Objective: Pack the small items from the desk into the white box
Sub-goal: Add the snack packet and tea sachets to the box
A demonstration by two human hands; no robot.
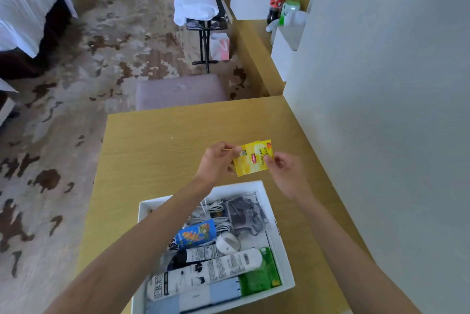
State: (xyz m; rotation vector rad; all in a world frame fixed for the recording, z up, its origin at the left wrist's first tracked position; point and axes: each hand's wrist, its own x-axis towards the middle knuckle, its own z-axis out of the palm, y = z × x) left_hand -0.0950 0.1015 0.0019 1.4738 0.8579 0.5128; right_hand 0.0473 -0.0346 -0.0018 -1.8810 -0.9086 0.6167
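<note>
Above the wooden desk [157, 151] I hold a few yellow tea bag packets [251, 159] fanned together. My left hand [218, 161] pinches their left edge and my right hand [286, 170] pinches their right edge. The packets hover just beyond the far rim of the white box [282, 232], which sits at the desk's near edge. Inside the box lie white cables, a dark clear-bagged bundle, a blue snack pack, white tubes, a green packet and pale blue packs.
A grey wall [381, 110] borders the desk on the right. A pink stool [178, 91] stands beyond the desk's far edge. Further back are a luggage rack with white towels [195, 1], a side counter with two bottles [282, 4], and a bed [25, 8] at left.
</note>
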